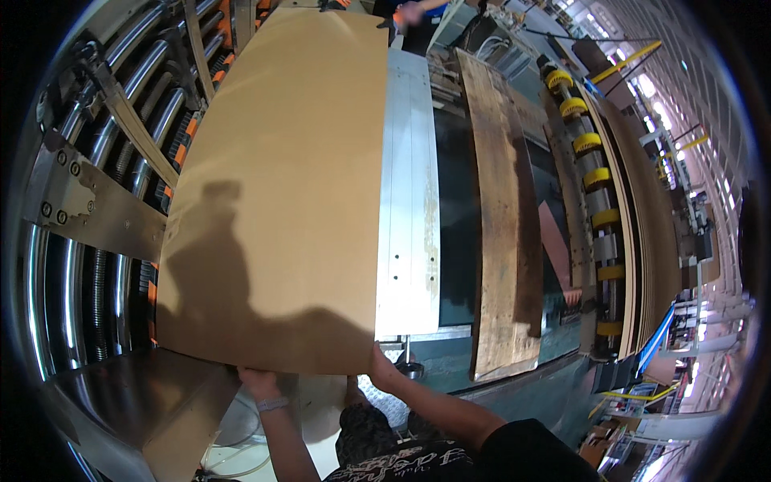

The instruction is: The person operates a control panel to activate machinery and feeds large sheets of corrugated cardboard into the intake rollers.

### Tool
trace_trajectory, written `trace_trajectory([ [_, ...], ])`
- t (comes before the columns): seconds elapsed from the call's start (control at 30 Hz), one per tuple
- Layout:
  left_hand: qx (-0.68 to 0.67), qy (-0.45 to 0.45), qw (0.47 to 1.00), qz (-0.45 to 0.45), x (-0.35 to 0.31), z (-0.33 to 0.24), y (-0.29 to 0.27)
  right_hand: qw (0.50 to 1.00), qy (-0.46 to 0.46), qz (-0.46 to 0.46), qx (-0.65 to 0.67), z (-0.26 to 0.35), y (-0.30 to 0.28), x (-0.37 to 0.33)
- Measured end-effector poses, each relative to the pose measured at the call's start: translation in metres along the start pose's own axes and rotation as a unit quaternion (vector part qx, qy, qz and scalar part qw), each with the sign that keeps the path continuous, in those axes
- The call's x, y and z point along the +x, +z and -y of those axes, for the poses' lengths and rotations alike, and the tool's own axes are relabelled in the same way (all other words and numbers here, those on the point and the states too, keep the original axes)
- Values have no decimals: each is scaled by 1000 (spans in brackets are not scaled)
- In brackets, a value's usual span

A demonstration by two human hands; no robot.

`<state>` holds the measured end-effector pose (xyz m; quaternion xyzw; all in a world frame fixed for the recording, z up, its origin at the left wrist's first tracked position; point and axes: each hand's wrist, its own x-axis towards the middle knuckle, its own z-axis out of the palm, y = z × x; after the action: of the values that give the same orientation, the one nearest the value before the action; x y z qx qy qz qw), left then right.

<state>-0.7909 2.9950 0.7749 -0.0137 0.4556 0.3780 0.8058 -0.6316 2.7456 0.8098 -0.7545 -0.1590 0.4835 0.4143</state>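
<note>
A large brown cardboard sheet (pixel 297 185) stretches away from me, with shadows across its near half. My left hand (pixel 259 382) grips its near edge left of the middle, the fingertips hidden beneath. At the near right corner, my right hand (pixel 385 373) is closed on the sheet's edge, thumb up along the side. Along its right side the sheet borders a white metal plate (pixel 409 201). Across from me, a co-worker's dark-and-orange gloved hand (pixel 391 24) is at the far right corner; another glove (pixel 336 5) shows at the far edge.
Shiny rollers (pixel 120 161) of a machine line the left, beside a bent metal panel (pixel 128 394) near me. Right of the white plate lies a worn wooden plank (pixel 506 217). Farther right, a shaft with yellow rings (pixel 596 178) stands before stacked cardboard sheets (pixel 650 241).
</note>
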Motion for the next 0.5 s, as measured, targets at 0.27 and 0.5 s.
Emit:
trace_trajectory([
  [0.27, 101, -66, 991, 58, -54, 41, -44, 936, 91, -25, 339, 62, -4, -5],
  [0.5, 267, -146, 951, -58, -113, 74, -69, 943, 109, -49, 311, -8, 14, 32],
])
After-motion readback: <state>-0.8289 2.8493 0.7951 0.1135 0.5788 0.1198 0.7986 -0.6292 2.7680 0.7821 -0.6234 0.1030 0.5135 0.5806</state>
